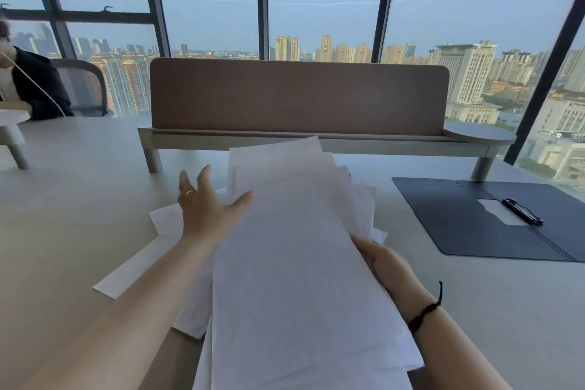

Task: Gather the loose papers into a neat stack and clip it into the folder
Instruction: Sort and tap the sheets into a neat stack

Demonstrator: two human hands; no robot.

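Note:
Several white papers (294,247) lie fanned out and overlapping in front of me on the beige table (79,199). My right hand (383,263) grips the right edge of the raised top sheets, fingers under them. My left hand (205,199) reaches forward over the left side of the pile with fingers spread, its thumb touching a sheet's edge. More sheets (139,263) stick out flat to the left under my forearm. The dark blue folder (493,222) lies open at the right, its black clip (522,211) over a white label.
A brown desk divider on a raised shelf (297,98) stands across the table behind the papers. Another person in dark clothing (34,85) sits at the far left beside a mesh chair. Large windows lie beyond.

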